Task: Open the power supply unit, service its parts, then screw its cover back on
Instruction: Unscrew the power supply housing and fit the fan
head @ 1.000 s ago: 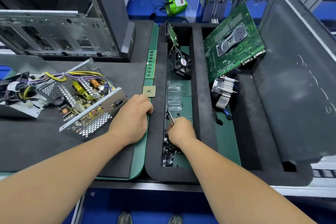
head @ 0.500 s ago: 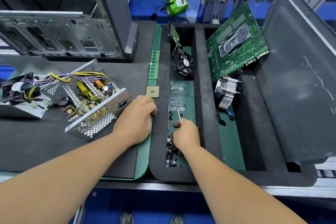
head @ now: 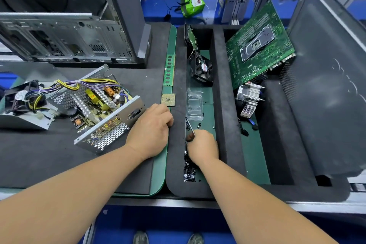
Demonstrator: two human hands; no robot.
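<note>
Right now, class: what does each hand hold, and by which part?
The right hand grips a thin metal tool by its lower end, over the screws. The left hand holds nothing.

Light was bright and even, apparently from overhead, with only soft, short shadows under the hands. A pale sheen lay on the dark panel point(head: 324, 89) at the right of the frame. Wide-angle distortion bent straight lines toward the edges. The centre was sharp; the corners and lower forearms looked slightly soft.
</note>
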